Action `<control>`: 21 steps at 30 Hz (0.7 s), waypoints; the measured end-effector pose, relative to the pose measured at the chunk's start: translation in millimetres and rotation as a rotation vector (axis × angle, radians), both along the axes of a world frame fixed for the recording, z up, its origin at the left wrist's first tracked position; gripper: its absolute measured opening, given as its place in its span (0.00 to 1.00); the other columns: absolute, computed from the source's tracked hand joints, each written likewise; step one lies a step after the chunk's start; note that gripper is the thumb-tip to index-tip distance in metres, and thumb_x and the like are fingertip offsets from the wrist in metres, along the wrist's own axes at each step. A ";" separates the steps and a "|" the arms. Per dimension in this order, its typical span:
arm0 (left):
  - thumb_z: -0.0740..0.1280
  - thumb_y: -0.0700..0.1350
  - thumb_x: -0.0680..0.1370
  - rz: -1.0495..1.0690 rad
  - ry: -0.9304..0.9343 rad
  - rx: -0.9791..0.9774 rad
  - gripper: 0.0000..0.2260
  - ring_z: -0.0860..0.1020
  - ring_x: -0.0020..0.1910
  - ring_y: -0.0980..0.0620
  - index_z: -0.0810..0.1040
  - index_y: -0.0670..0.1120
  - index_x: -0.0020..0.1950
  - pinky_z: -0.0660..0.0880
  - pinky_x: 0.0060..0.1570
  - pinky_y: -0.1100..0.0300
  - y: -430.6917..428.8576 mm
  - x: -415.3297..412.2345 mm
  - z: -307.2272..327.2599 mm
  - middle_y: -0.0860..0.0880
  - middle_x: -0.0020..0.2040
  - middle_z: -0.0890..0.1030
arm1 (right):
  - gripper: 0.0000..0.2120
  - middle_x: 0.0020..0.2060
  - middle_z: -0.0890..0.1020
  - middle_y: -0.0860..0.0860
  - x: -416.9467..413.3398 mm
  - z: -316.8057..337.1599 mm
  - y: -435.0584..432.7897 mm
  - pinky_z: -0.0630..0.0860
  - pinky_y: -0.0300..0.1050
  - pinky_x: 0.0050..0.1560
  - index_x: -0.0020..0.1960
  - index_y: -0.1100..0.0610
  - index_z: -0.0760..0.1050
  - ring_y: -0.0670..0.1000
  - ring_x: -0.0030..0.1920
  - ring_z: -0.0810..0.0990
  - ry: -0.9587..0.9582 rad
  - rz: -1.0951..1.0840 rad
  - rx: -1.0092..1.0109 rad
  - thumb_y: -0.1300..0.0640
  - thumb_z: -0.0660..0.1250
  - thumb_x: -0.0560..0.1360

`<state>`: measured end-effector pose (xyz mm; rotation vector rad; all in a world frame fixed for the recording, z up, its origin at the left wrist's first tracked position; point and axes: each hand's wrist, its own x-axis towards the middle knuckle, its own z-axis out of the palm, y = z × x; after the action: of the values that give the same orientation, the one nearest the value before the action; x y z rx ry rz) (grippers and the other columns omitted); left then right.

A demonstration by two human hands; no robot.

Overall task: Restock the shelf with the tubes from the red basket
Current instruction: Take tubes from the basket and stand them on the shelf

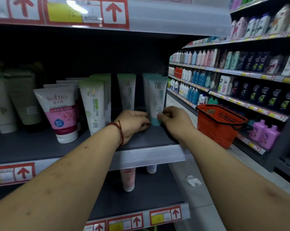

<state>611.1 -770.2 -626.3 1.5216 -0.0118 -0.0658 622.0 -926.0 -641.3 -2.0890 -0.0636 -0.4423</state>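
Observation:
A teal-capped white tube [156, 99] stands cap-down at the right end of the grey shelf [147, 140], in front of similar teal tubes. My left hand [132, 125] presses against its cap from the left, fingers curled. From the right, my right hand [171, 118] pinches the tube's lower part. The red basket [219, 122] hangs on my right forearm, beyond the shelf end; its contents are hidden.
On the same shelf stand a green-topped tube [92, 104], a pink Softto tube [61, 112] and pale green tubes [11, 104] further left. A pink tube [128, 179] stands on the shelf below. Bottle-filled shelves [241, 75] line the aisle at right. Crumpled paper [193, 180] lies on the floor.

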 end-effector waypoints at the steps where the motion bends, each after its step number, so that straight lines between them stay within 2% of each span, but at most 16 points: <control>1: 0.67 0.28 0.76 0.004 0.002 0.009 0.16 0.82 0.58 0.44 0.79 0.35 0.64 0.80 0.48 0.63 0.1 1.4 -0.1 0.37 0.58 0.82 | 0.10 0.51 0.85 0.53 -0.5 0.1 -0.7 0.74 0.43 0.50 0.59 0.58 0.80 0.53 0.52 0.82 0.001 -0.006 0.001 0.56 0.68 0.79; 3: 0.67 0.28 0.76 -0.004 0.003 0.067 0.17 0.82 0.59 0.44 0.79 0.36 0.64 0.81 0.50 0.61 0.2 1.8 1.1 0.38 0.58 0.83 | 0.11 0.53 0.85 0.54 -0.5 0.7 -1.7 0.77 0.48 0.54 0.61 0.57 0.80 0.54 0.53 0.82 0.004 -0.032 -0.006 0.58 0.67 0.80; 5: 0.68 0.30 0.75 -0.022 0.000 0.198 0.17 0.83 0.56 0.46 0.80 0.37 0.64 0.80 0.57 0.57 0.2 -0.3 3.1 0.42 0.55 0.84 | 0.12 0.53 0.85 0.56 -0.9 1.7 -1.1 0.79 0.52 0.57 0.61 0.58 0.79 0.57 0.54 0.83 0.022 -0.069 0.004 0.58 0.67 0.79; 8: 0.70 0.35 0.77 -0.032 -0.022 0.497 0.09 0.81 0.52 0.46 0.82 0.42 0.56 0.77 0.63 0.52 -0.6 -21.5 23.9 0.45 0.49 0.83 | 0.14 0.55 0.83 0.57 -11.8 8.9 -0.2 0.75 0.45 0.53 0.63 0.60 0.77 0.58 0.56 0.81 0.057 -0.113 -0.033 0.58 0.67 0.79; 11: 0.70 0.45 0.78 -0.016 -0.145 0.847 0.15 0.79 0.60 0.46 0.80 0.44 0.64 0.75 0.65 0.55 15.2 -56.7 47.5 0.47 0.58 0.82 | 0.16 0.59 0.82 0.58 -33.0 24.8 2.8 0.68 0.40 0.50 0.65 0.61 0.76 0.59 0.60 0.78 0.064 -0.119 -0.099 0.56 0.66 0.80; 13: 0.69 0.49 0.78 -0.020 -0.248 1.005 0.19 0.77 0.64 0.49 0.77 0.48 0.69 0.72 0.65 0.59 35.7 -88.5 53.2 0.49 0.65 0.80 | 0.16 0.59 0.82 0.58 -52.4 36.6 3.8 0.70 0.43 0.50 0.64 0.61 0.76 0.59 0.59 0.79 0.024 -0.161 -0.116 0.54 0.65 0.80; 16: 0.67 0.55 0.77 0.007 -0.378 1.200 0.22 0.77 0.65 0.49 0.74 0.53 0.70 0.75 0.65 0.53 73.3 -139.3 45.9 0.50 0.68 0.78 | 0.15 0.57 0.83 0.56 -90.0 42.2 8.5 0.73 0.44 0.49 0.63 0.58 0.76 0.57 0.56 0.81 -0.070 -0.214 -0.164 0.53 0.64 0.80; 18: 0.67 0.57 0.76 0.043 -0.425 1.259 0.21 0.77 0.64 0.48 0.75 0.55 0.68 0.76 0.62 0.52 99.6 -174.2 35.7 0.51 0.66 0.79 | 0.15 0.57 0.83 0.54 -122.8 35.7 22.9 0.76 0.47 0.54 0.64 0.56 0.76 0.55 0.57 0.81 -0.124 -0.168 -0.200 0.52 0.65 0.79; 21: 0.69 0.56 0.75 0.113 -0.457 1.232 0.20 0.78 0.62 0.49 0.77 0.54 0.66 0.76 0.61 0.54 129.7 -223.0 14.2 0.52 0.63 0.81 | 0.19 0.61 0.79 0.51 -171.3 14.1 55.4 0.76 0.50 0.60 0.66 0.55 0.74 0.52 0.60 0.78 -0.188 -0.045 -0.280 0.49 0.67 0.79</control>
<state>388.2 -640.4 -612.1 2.7314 -0.2961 0.4460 450.7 -870.6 -627.2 -2.3204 -0.2002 -0.6900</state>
